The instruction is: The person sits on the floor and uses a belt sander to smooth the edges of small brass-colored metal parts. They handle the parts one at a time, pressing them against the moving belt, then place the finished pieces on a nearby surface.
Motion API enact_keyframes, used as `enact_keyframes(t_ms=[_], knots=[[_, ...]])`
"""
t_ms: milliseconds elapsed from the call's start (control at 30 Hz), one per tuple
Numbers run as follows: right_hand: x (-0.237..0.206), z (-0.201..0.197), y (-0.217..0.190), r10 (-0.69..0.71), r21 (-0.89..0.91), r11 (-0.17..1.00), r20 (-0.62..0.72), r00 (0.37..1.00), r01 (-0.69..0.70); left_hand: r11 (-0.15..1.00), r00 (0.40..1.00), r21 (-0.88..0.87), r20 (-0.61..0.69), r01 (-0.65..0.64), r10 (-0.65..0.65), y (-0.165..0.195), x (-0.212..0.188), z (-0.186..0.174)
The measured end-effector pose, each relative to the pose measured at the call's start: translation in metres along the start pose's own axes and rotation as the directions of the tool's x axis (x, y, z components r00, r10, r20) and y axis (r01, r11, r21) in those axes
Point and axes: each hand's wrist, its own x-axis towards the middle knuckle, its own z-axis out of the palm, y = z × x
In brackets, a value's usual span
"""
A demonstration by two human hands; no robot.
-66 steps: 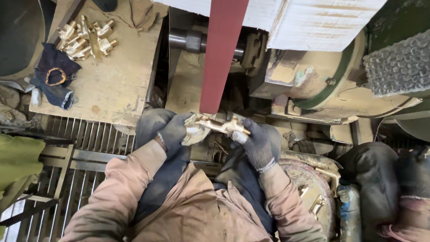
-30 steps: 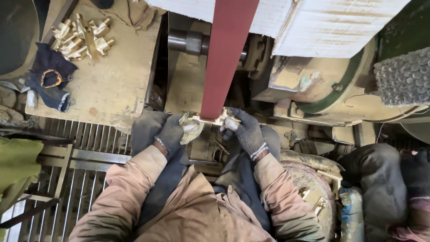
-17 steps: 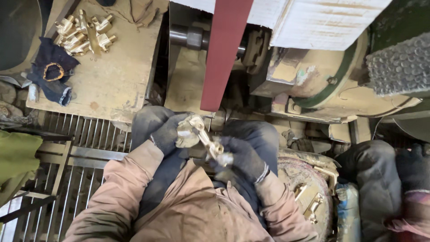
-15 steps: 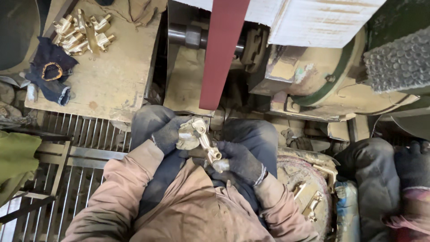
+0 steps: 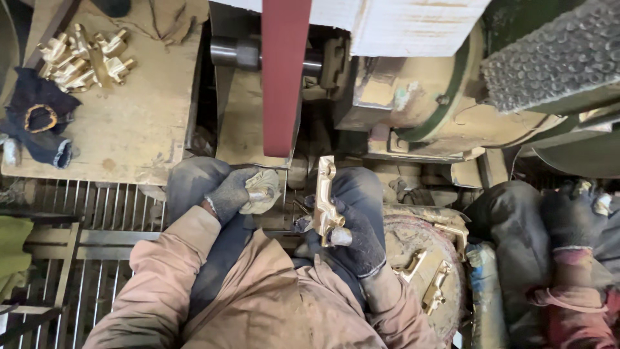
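We judge the brass tap body (image 5: pixel 325 205) heavy, stiff, slick, best gripped low at its stub where our gloved right hand (image 5: pixel 352 238) clamps it upright, left hand (image 5: pixel 231 192) closed on a rag (image 5: pixel 261 192), red belt (image 5: pixel 284 77) above, white panel (image 5: pixel 413 26) beyond.

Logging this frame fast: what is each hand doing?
Left hand: closed on a crumpled dirty cloth.
Right hand: closed on a brass tap casting.
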Motion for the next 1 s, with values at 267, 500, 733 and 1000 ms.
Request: enact_keyframes(t_ms=[267,500,733,1000], knots=[[0.006,-0.019,-0.002,-0.087,-0.021,0.996,-0.035,0.996,0.087,0.998,0.998,0.0,-0.011,0.068,-0.068,0.014,0.001,0.012],[0.009,-0.012,-0.009,-0.145,-0.069,0.988,-0.054,0.988,0.141,0.998,0.998,0.038,-0.005,0.058,-0.057,0.014,0.002,0.014],[0.009,-0.014,-0.006,-0.107,-0.246,0.966,-0.09,0.99,0.082,0.997,0.999,0.069,-0.006,0.039,-0.038,0.011,0.003,0.011],[0.009,-0.006,0.005,-0.196,-0.702,0.712,-0.16,0.967,0.028,0.995,0.999,0.094,-0.005,0.035,-0.035,0.01,0.001,0.01]])
